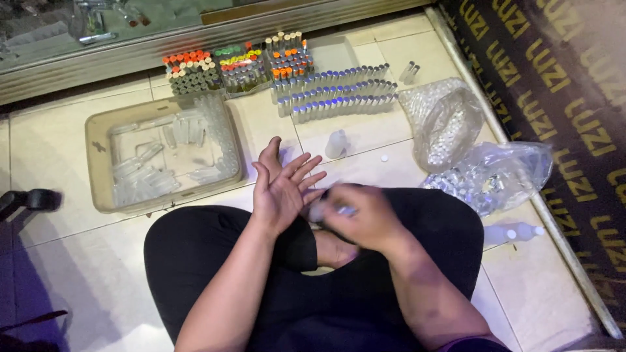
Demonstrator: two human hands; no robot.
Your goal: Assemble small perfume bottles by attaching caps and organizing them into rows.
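I sit cross-legged on a tiled floor in black trousers. My left hand [282,186] is held flat over my lap, palm toward the right, fingers spread and empty. My right hand [360,214] is blurred with motion right beside it, closed around a small clear vial with a blue cap [334,210] whose end points at the left palm. A small white plastic bottle [336,144] stands on the floor just beyond my hands.
A clear plastic tray [98,171] with several empty vials lies front left. Rows of blue-capped vials [339,93] and racks of orange, red, green and yellow capped vials [238,65] stand at the back. Two plastic bags of vials [486,173] lie right, against a dark printed mat [567,98].
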